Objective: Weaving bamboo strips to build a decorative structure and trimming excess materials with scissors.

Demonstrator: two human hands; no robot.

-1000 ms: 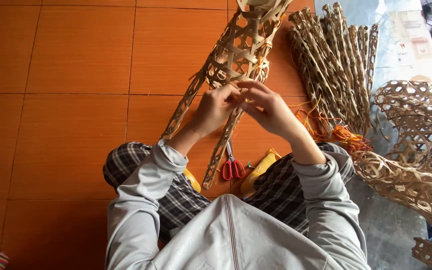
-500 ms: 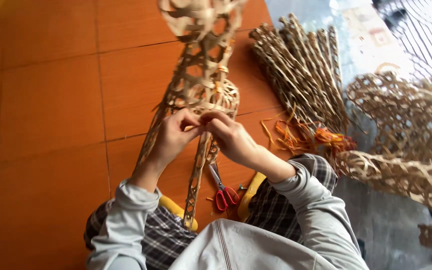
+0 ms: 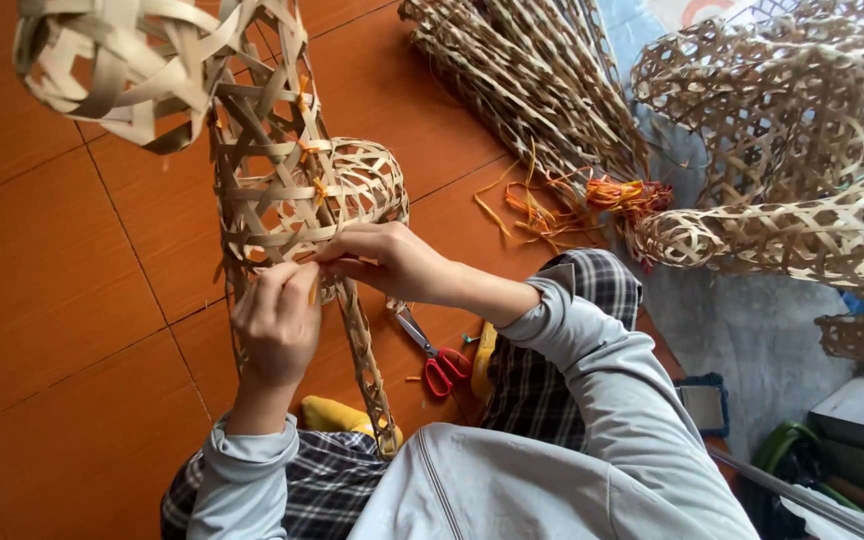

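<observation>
A woven bamboo-strip frame [image 3: 272,170] with open lattice stands in front of me, a rounded woven head at its top left and long legs reaching down to my lap. My left hand [image 3: 277,325] pinches a strip at the frame's lower body. My right hand [image 3: 387,262] grips the weave just to the right, its fingertips touching the same spot. A thin yellow-orange tie shows between the fingers.
Red-handled scissors [image 3: 434,358] lie on the orange tile floor [image 3: 62,300] by my knee. A bundle of woven bamboo pieces [image 3: 542,90] lies at the back, orange ties [image 3: 612,195] beside it. Several lattice baskets [image 3: 802,150] pile up on the right.
The view has swung, so the frame now sits further left and closer. Both hands stay together on the frame's lower body, working at the same spot.
</observation>
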